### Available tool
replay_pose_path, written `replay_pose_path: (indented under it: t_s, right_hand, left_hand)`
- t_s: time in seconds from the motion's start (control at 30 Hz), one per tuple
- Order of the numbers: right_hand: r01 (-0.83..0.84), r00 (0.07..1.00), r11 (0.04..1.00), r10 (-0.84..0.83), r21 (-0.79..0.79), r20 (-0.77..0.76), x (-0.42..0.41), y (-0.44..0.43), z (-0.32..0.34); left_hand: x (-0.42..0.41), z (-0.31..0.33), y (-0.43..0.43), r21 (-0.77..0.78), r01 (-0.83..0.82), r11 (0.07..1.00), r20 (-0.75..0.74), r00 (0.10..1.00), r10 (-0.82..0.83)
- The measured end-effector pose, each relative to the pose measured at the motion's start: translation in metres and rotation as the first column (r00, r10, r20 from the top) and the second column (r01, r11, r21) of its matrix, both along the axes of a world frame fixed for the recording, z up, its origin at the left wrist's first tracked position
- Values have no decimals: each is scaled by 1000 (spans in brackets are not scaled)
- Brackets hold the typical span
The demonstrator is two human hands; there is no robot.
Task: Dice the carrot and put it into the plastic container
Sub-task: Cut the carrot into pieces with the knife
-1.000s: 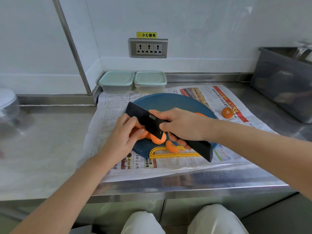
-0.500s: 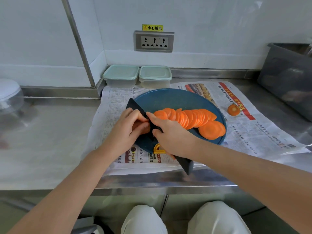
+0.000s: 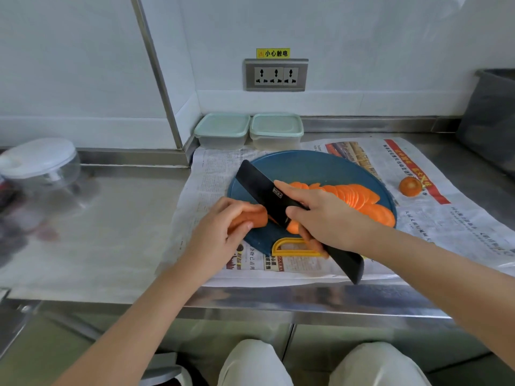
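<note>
Near the table edge, left hand grips the carrot at the board's left rim: long axis left-right, cut end facing right. Right hand holds the knife. Blade now lifted and tilted; it was down 0.5 s ago. Slices fanned behind, lidded plastic containers at the wall.

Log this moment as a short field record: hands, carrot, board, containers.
left hand: grips carrot piece at left edge of blue round cutting board
right hand: holds black knife, blade tilted at the piece's cut end
carrot slices: fanned across the board
plastic containers: two, lids on, by the wall behind the board
carrot end: on newspaper, right of board
stage: slicing, no dice visible
</note>
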State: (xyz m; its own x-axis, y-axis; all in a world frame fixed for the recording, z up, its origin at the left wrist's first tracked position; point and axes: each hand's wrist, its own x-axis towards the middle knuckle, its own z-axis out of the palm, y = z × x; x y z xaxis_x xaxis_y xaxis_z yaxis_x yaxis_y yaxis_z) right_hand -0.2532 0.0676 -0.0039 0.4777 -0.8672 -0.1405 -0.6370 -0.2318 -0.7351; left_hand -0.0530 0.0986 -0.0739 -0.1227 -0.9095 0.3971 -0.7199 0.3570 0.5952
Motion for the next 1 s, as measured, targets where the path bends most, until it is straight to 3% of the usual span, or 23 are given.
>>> replay_pose_path:
  t_s: [0.27, 1.0]
  right_hand:
    - [-51, 998, 991, 47, 124, 40, -14, 3, 17]
    - [-62, 997, 993, 66, 102, -33, -11, 3, 27]
  left_hand:
    - [-2, 0, 2, -2, -42, 999, 64, 997, 42]
    - [-1, 1, 1, 12, -39, 999, 75, 996, 38]
